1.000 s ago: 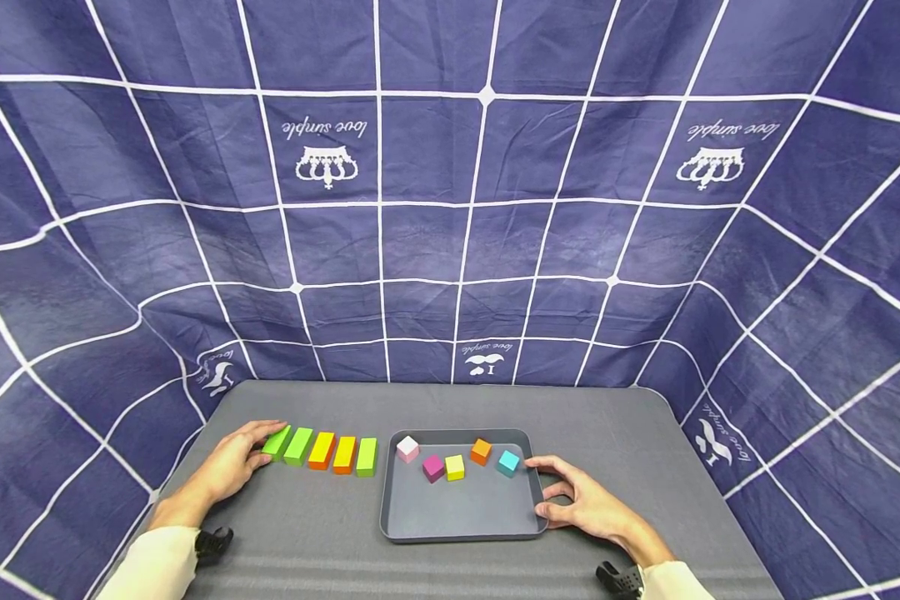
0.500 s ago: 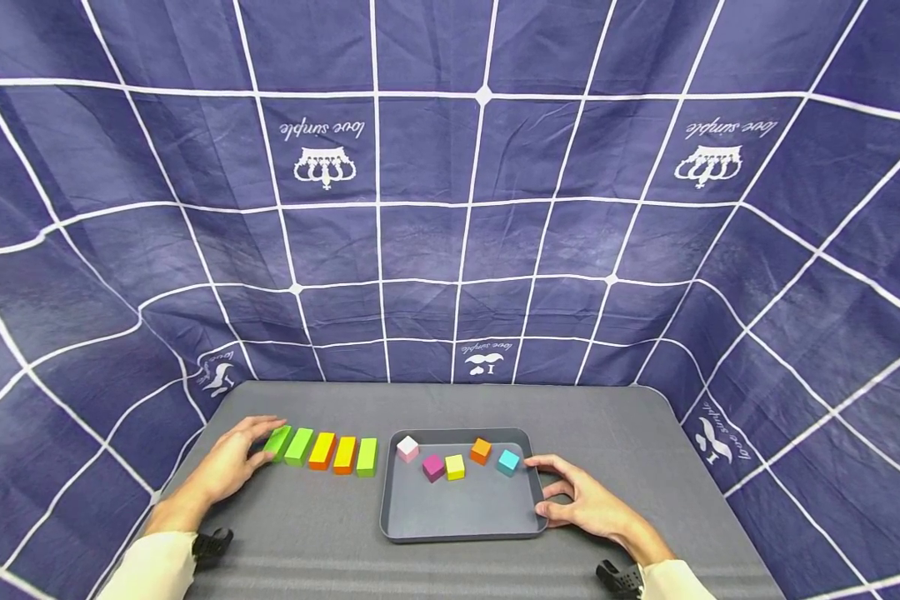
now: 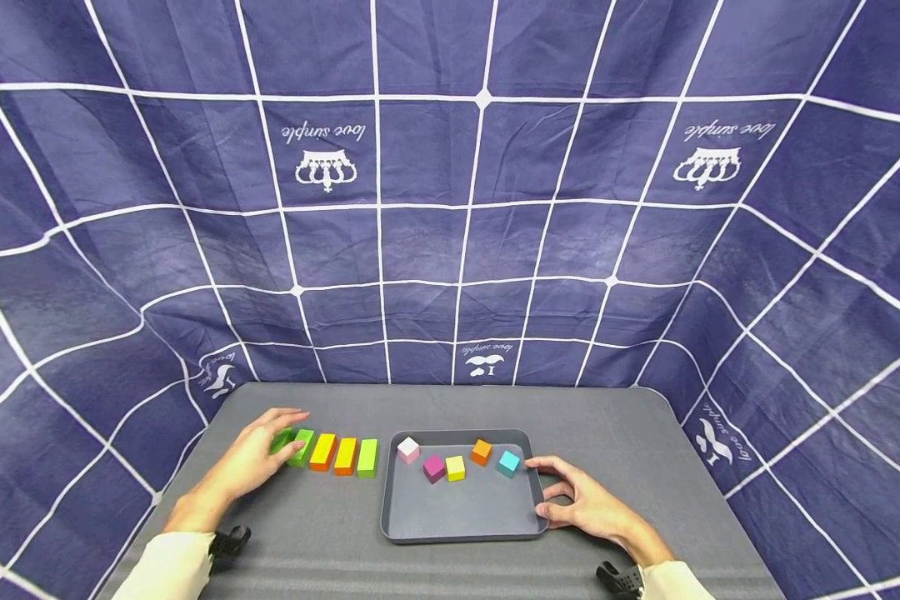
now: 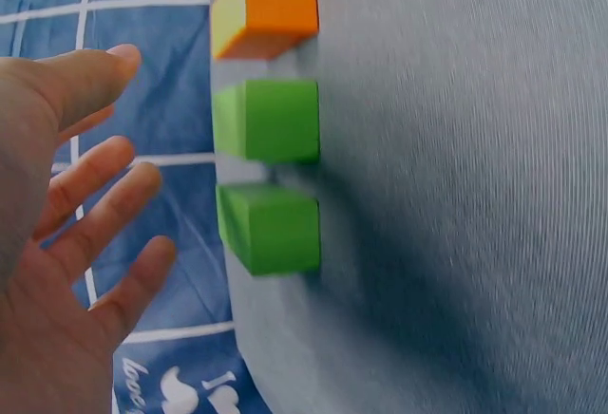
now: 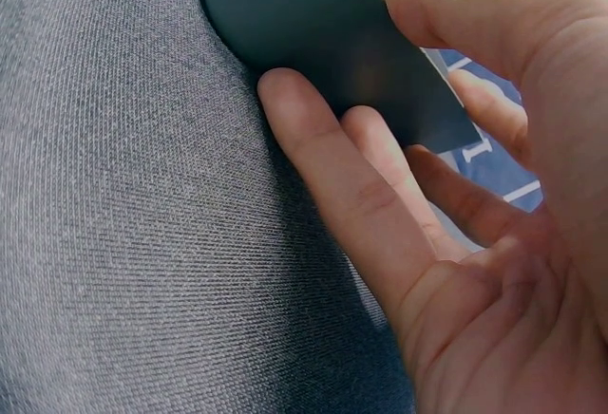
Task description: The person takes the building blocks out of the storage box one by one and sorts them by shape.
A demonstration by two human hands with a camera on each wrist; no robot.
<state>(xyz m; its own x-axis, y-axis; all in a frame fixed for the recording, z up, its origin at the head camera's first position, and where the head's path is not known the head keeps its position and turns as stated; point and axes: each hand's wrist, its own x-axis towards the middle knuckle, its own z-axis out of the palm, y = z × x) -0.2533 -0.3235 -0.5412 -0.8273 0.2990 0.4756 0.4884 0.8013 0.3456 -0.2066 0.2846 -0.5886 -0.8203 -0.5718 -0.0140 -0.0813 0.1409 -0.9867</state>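
Note:
My left hand [image 3: 258, 452] hovers at the left end of a row of rectangular blocks, fingers spread and holding nothing. Beneath it are two green blocks, the leftmost green block [image 4: 283, 234] mostly hidden by the hand in the head view and the second green block [image 4: 280, 120] partly covered by the thumb. The left wrist view shows a gap between fingers and blocks. At the right side of a grey tray [image 3: 465, 536], my right hand [image 3: 581, 500] holds the edge, its thumb at the rim and fingertips [image 5: 290, 96] against the outer wall.
Rightward in the row stand two orange-and-yellow blocks [image 3: 322, 452] and a light green block [image 3: 367, 458]. Inside the tray lie a pink-white cube [image 3: 408, 451], a magenta cube [image 3: 434, 469], a yellow cube [image 3: 455, 468], an orange cube [image 3: 481, 452] and a blue cube [image 3: 508, 464].
My left hand has come off the leftmost green block, its fingers opening, and shifted right over the second one. The right hand and the tray have stayed put.

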